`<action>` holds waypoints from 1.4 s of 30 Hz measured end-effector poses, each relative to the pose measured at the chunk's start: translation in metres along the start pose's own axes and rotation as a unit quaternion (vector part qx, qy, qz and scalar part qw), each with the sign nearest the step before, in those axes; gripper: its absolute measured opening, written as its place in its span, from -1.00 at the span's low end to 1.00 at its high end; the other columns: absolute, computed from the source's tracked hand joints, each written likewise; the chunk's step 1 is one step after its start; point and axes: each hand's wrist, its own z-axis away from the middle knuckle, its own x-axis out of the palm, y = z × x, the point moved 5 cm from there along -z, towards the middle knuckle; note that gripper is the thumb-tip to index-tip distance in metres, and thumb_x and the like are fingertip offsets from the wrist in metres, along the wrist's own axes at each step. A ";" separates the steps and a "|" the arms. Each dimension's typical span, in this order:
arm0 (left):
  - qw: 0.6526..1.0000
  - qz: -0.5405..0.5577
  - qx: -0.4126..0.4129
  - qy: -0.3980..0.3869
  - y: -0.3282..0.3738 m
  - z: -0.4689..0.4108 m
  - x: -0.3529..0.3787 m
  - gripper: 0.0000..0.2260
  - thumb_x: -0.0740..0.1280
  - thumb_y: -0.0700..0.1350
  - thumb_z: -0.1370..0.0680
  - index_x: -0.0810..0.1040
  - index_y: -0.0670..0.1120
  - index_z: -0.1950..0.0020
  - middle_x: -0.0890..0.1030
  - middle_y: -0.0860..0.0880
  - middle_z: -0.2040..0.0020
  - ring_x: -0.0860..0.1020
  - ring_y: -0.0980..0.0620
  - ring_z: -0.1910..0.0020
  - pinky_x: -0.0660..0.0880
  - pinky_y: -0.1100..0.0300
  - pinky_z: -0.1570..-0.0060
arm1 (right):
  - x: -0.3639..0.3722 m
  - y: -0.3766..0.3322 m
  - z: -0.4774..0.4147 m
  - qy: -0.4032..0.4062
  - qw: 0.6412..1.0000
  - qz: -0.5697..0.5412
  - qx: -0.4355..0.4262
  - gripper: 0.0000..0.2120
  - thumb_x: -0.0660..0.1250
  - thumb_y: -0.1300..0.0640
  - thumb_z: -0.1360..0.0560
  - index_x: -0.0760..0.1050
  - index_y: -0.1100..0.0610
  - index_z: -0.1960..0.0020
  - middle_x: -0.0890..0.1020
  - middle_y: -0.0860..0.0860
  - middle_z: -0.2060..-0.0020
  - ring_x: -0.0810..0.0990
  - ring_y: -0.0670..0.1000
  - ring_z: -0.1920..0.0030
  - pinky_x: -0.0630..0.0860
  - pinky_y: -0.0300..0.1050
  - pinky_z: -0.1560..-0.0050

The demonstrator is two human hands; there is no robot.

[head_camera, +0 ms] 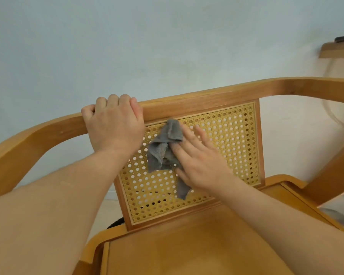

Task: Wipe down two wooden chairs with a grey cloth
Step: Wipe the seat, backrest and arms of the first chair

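Your right hand (203, 165) presses the soft, limp, bunched grey cloth (165, 151) flat-fingered against the cane back panel (226, 139) of the wooden chair (187, 245), left hand (115, 126) curled round the top rail (197, 105); cane probably flexes, so press lightly, steady by the stiff rail.

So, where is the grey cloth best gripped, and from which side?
Probably pinch the bunched folds of the grey cloth, coming from the seat side: it lies against the upright cane back, and the right hand covers its right edge.
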 end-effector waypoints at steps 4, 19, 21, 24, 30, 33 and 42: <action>1.000 -0.002 0.002 0.004 0.002 0.002 -0.001 -0.63 -0.02 -0.02 -0.64 0.53 -0.14 0.05 0.59 -0.15 0.08 0.47 -0.20 0.05 0.25 -0.09 -0.03 | -0.010 0.094 0.037 -0.013 0.963 -0.032 0.268 -0.47 0.04 -0.12 -0.48 0.39 0.21 -0.27 0.51 0.22 -0.26 0.35 0.22 -0.37 0.15 0.26 -0.42; 1.000 -0.018 0.012 0.006 0.001 0.001 -0.002 -0.62 -0.01 -0.03 -0.64 0.53 -0.18 0.04 0.59 -0.20 0.07 0.47 -0.26 0.05 0.27 -0.11 0.01 | -0.021 -0.033 -0.012 -0.006 0.993 -0.112 0.037 -0.73 0.13 0.16 -0.50 0.57 0.10 -0.07 0.67 0.02 -0.01 0.55 0.14 -0.20 0.28 0.19 -0.40; 1.000 -0.009 0.011 0.010 0.000 0.001 -0.001 -0.62 -0.02 -0.03 -0.64 0.53 -0.18 0.04 0.59 -0.20 0.07 0.47 -0.25 0.04 0.26 -0.11 0.00 | -0.041 0.005 -0.003 0.015 0.983 -0.141 0.113 -0.83 0.23 0.12 -0.48 0.58 0.09 0.05 0.67 -0.01 0.11 0.57 0.13 0.00 0.52 0.04 -0.01; 1.000 -0.006 0.010 0.008 0.001 0.001 -0.001 -0.62 -0.02 -0.03 -0.64 0.52 -0.17 0.05 0.59 -0.19 0.07 0.47 -0.24 0.04 0.26 -0.10 -0.01 | -0.060 0.044 -0.005 0.005 0.968 -0.152 0.202 -0.80 0.23 0.07 -0.48 0.45 0.03 -0.09 0.55 0.01 0.05 0.54 0.11 0.17 0.45 -0.08 0.29; 1.000 -0.011 0.010 0.007 0.000 0.001 -0.001 -0.63 -0.02 -0.02 -0.64 0.52 -0.16 0.06 0.58 -0.17 0.08 0.48 -0.23 0.06 0.27 -0.09 0.02 | -0.061 0.068 -0.012 0.270 0.846 -0.309 0.339 -0.86 0.33 0.28 -0.42 0.46 0.14 0.04 0.36 0.03 0.02 0.38 -0.22 0.12 0.32 -0.48 0.06; 1.000 -0.014 0.015 0.004 0.000 0.000 -0.001 -0.62 -0.03 -0.01 -0.64 0.52 -0.15 0.05 0.59 -0.15 0.08 0.48 -0.21 0.06 0.26 -0.08 0.03 | -0.026 0.045 -0.007 0.275 0.854 -0.309 0.315 -0.70 0.32 0.13 -0.49 0.48 0.19 -0.20 0.41 0.13 -0.22 0.40 -0.03 -0.24 0.31 -0.24 -0.32; 0.999 -0.032 0.039 0.012 -0.002 -0.007 0.012 -0.61 -0.04 0.00 -0.65 0.52 -0.12 0.08 0.60 -0.12 0.09 0.50 -0.20 0.04 0.27 -0.07 0.04 | 0.011 -0.070 -0.043 0.264 0.940 -0.188 0.110 -0.60 0.27 0.21 -0.51 0.41 0.22 -0.34 0.47 0.12 -0.36 0.43 0.15 -0.33 0.43 0.05 -0.24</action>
